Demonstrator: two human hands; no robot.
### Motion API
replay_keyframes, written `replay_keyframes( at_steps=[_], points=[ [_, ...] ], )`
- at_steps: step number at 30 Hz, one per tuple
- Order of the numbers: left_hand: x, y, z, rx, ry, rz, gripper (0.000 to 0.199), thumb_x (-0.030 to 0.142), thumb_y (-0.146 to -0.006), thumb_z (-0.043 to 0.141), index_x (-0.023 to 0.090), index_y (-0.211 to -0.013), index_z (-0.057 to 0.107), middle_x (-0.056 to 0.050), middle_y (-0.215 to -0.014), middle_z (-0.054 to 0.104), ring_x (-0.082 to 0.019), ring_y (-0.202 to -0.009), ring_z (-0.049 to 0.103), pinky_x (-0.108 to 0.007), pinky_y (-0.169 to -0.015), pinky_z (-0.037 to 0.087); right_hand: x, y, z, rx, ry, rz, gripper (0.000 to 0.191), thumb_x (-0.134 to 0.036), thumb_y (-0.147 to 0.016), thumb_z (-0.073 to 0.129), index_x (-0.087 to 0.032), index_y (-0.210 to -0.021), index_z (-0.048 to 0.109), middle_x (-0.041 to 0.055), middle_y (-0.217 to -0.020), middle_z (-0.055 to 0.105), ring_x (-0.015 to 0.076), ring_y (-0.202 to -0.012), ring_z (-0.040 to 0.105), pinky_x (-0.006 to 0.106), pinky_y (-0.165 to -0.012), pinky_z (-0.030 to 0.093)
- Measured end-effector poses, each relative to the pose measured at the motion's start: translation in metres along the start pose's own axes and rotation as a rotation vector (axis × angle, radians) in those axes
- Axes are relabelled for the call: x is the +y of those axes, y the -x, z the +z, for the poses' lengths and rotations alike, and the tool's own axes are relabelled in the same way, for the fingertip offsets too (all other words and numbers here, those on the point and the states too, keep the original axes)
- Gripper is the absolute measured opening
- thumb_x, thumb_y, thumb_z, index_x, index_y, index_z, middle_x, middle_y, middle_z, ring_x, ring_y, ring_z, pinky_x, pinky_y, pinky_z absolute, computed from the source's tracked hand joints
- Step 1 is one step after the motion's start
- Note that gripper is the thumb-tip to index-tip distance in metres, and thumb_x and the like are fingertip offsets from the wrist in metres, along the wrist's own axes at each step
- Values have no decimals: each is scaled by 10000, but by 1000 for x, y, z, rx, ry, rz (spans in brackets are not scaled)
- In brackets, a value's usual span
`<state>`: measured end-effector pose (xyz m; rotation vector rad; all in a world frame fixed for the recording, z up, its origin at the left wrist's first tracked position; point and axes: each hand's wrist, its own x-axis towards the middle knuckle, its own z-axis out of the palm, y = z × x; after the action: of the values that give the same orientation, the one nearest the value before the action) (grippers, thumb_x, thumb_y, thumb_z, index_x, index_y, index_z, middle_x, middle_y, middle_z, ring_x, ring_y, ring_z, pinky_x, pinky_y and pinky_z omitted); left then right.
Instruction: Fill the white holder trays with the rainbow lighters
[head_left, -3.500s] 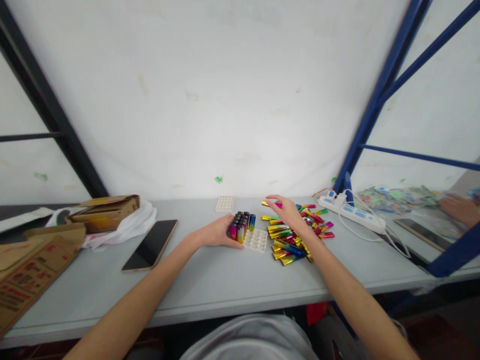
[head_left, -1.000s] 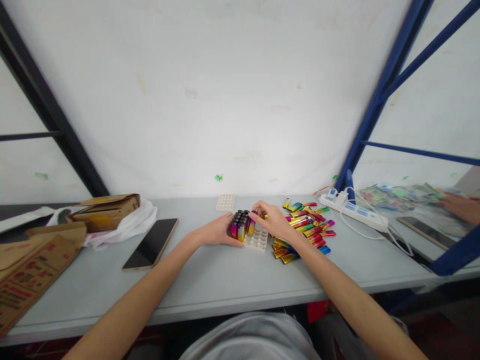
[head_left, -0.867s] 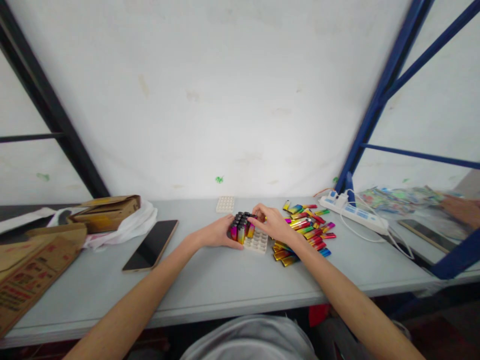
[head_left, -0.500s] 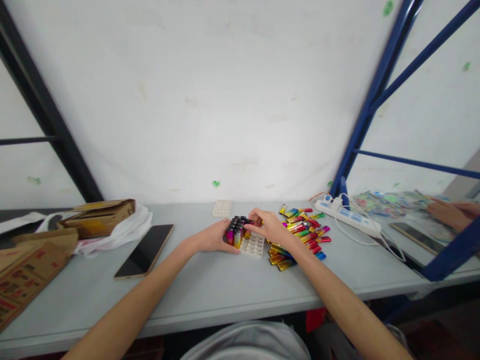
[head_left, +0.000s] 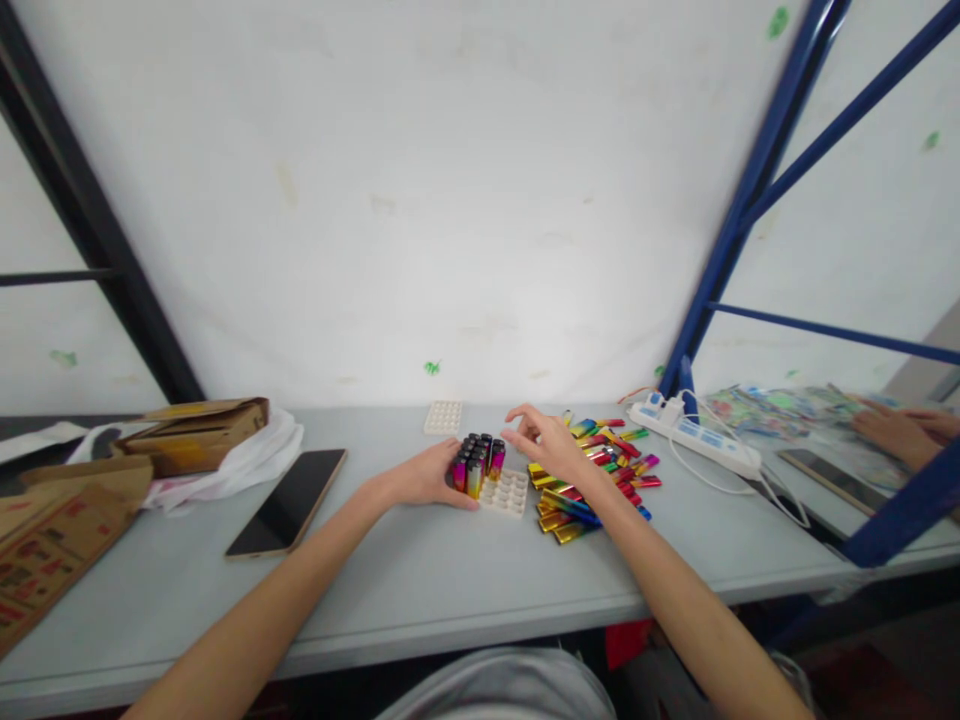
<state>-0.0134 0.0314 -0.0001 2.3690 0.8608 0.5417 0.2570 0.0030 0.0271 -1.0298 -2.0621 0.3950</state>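
Several shiny cylinders with black tops [head_left: 474,465], purple and yellow on their sides, stand upright in the left part of a white tray with round holes [head_left: 511,493]. My left hand [head_left: 431,474] curls round the left side of the tray and cylinders, thumb at the front. My right hand [head_left: 541,438] is raised just right of the standing cylinders, fingers bent and apart, with nothing seen between them. Beside it on the right lies a loose pile of shiny coloured cylinders [head_left: 600,475], partly behind my right wrist.
A second white tray [head_left: 443,417] lies near the wall. At left are a phone [head_left: 287,502], a cardboard box [head_left: 193,437] in white plastic and flattened cardboard [head_left: 64,535]. A power strip [head_left: 697,435], blue frame [head_left: 724,270] and another person's hands [head_left: 896,432] are at right.
My right hand has drawn back up and to the right from the standing cylinders, and its fingers have parted. My left hand has stayed round the tray's left side.
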Motion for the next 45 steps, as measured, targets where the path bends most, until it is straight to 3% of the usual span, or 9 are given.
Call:
replay_keyframes(
  at_steps=[4, 9, 12, 17, 24, 31, 37, 42, 45],
  points=[
    [3, -1, -1, -14, -89, -22, 776, 618, -645, 871, 201, -1243, 606, -81, -1197, 657, -316, -1087, 601, -434, -1002, 478, 18, -3, -30, -21, 254, 5, 291, -408, -1019, 519, -179, -997, 698, 47, -802, 721, 180, -732, 634, 287, -729, 463],
    [8, 0, -1, -20, -101, -31, 774, 601, -653, 871, 201, -1257, 598, -72, -1202, 651, -313, -1113, 601, -419, -1025, 469, 44, 3, -57, -347, 275, 127, 230, -343, -903, 658, -158, -983, 769, 101, -974, 776, 227, -868, 693, 317, -810, 513],
    [8, 1, -2, -10, -103, -26, 778, 604, -644, 877, 206, -1252, 600, -68, -1202, 654, -311, -1118, 601, -413, -1033, 464, 51, 8, -61, -450, 243, 186, 247, -343, -845, 718, -169, -1006, 790, 96, -1018, 787, 246, -913, 710, 320, -832, 526],
    [7, 0, -3, -10, -141, -58, 772, 647, -621, 872, 179, -1182, 623, -85, -1173, 665, -316, -1080, 607, -423, -997, 479, 58, 8, -56, -485, 276, 248, 255, -277, -866, 687, -151, -1063, 789, 105, -1038, 791, 246, -907, 720, 317, -819, 531],
    [8, 0, -4, 11, -141, -29, 767, 660, -613, 868, 197, -1184, 647, -75, -1154, 693, -316, -1046, 630, -415, -971, 494, 72, 6, -49, -393, 365, 195, 175, -214, -911, 646, -152, -1008, 778, 130, -1036, 783, 250, -928, 703, 338, -873, 518],
    [7, 0, -3, 20, -132, -28, 754, 632, -613, 880, 185, -1178, 659, -77, -1138, 714, -316, -1023, 656, -406, -938, 513, 60, 2, -37, -47, 243, 22, 325, -381, -1057, 411, -165, -1021, 651, 116, -1023, 712, 225, -945, 633, 352, -893, 479],
    [5, 1, -6, 55, -96, -30, 708, 576, -648, 873, 198, -1204, 654, -57, -1163, 731, -300, -1020, 667, -374, -894, 529, 50, 1, -14, -87, 93, 99, 394, -485, -1045, 410, -185, -1057, 666, 48, -877, 702, 198, -787, 621, 302, -744, 461],
    [2, 0, -7, 52, -109, -50, 718, 575, -671, 860, 199, -1239, 631, -64, -1196, 724, -295, -1037, 665, -391, -945, 522, 45, -2, -5, 51, -44, 136, 389, -542, -951, 569, -183, -961, 720, 47, -856, 715, 189, -756, 611, 288, -696, 458],
    [2, 0, -6, 45, -121, -69, 730, 590, -668, 857, 191, -1236, 632, -80, -1212, 718, -308, -1053, 663, -405, -963, 519, 42, -4, -2, 106, -246, 245, 456, -626, -847, 680, -174, -901, 703, 17, -748, 662, 152, -618, 536, 261, -566, 410]
  ],
)
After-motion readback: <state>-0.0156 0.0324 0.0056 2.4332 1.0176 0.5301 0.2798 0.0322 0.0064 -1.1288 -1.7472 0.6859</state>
